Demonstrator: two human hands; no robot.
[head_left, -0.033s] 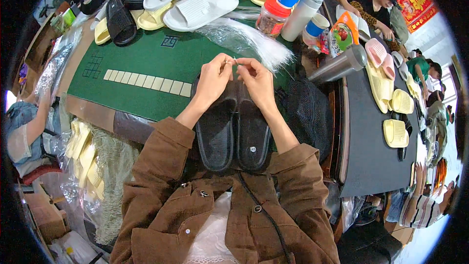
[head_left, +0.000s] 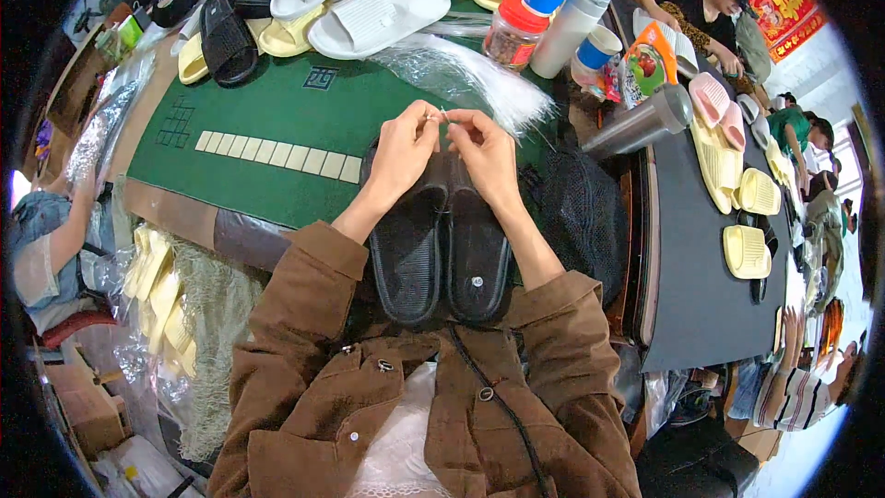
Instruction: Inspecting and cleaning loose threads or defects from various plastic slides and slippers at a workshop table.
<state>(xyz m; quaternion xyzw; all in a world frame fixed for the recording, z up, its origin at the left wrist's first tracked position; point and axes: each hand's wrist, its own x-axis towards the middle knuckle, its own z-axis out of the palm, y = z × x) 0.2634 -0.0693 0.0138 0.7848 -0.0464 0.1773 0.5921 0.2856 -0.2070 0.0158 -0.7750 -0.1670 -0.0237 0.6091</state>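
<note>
Pinching something small and pale between your fingertips, your left hand [head_left: 403,149] and right hand [head_left: 484,152] meet above the toes of two black slippers [head_left: 442,249]; whether it is a tie or a tag is too small to tell. Both hands are closed, thumbs pressed to forefingers, nearly touching each other. Nothing here shows a change: the slippers lie side by side, soles up, on the green mat [head_left: 277,120] just before your chest. Counted: two black slippers under your hands, one row of pale tiles [head_left: 277,155], one bundle of clear bags [head_left: 461,69], and one metal flask [head_left: 641,120] at your right.
</note>
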